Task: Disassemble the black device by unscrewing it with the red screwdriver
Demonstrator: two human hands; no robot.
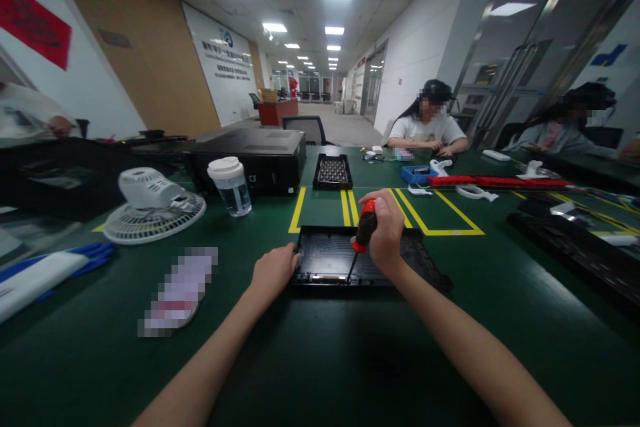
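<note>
My right hand [387, 230] is closed round the handle of a red and black screwdriver [369, 220]. The screwdriver is tilted, and its shaft runs down to the near edge of a shallow black panel [323, 250], which lies on the green table in front of me. I cannot make out a screw at the tip. At the panel's left edge, my left hand [273, 272] grips it with the fingertips partly hidden behind the edge. A thin pale strip [327, 277] shows along the panel's near side.
A black tray of small parts [333, 172] stands beyond the panel. To the left are a lidded cup [231, 187], a white fan [155, 207], a black case [250, 153] and blue-and-white gloves [55, 270]. Blue bin [419, 175] and long black part [575, 247] lie right; people sit beyond.
</note>
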